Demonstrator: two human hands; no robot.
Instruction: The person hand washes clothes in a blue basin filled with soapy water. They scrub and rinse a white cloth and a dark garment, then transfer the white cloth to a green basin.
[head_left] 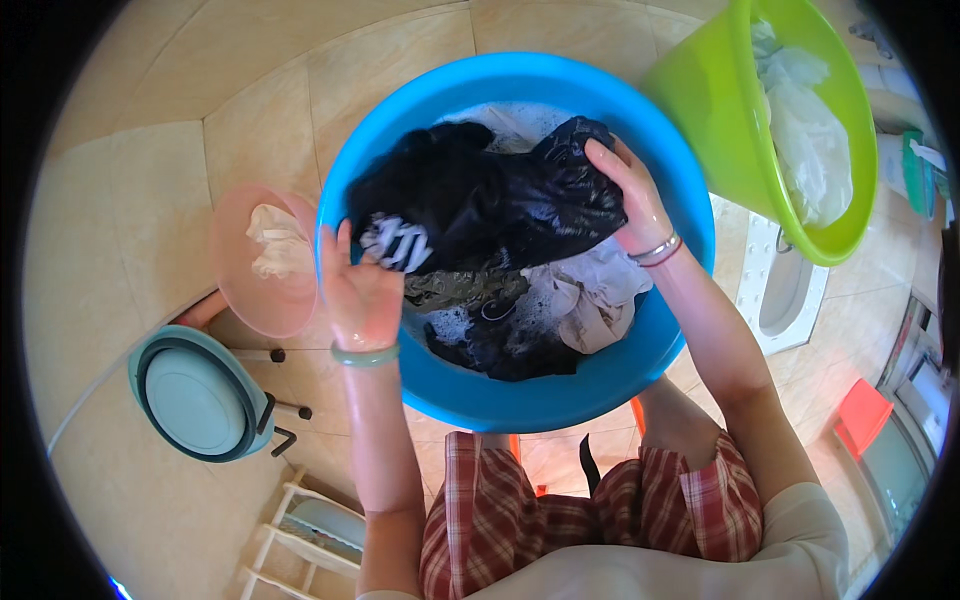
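Note:
A wet black garment [490, 205] with a white striped patch is stretched between my two hands above a large blue tub [550, 405]. My right hand [632, 195] grips its right end, thumb on top and the other fingers partly hidden. At its left end, beside the striped patch, my left hand [362, 298] holds the cloth with the palm turned up; some fingers are behind the fabric. Below, in sudsy water, lie a pale garment [597, 305], an olive-green cloth [465, 290] and dark cloth [510, 350].
At the left stands a pink basin [245, 295] with a cream cloth [280, 240] in it. A round blue-grey folding basin [195, 400] is nearer. A lime-green bucket [710, 110] holding white plastic [805, 140] tilts at the upper right, above a white squat toilet [785, 290].

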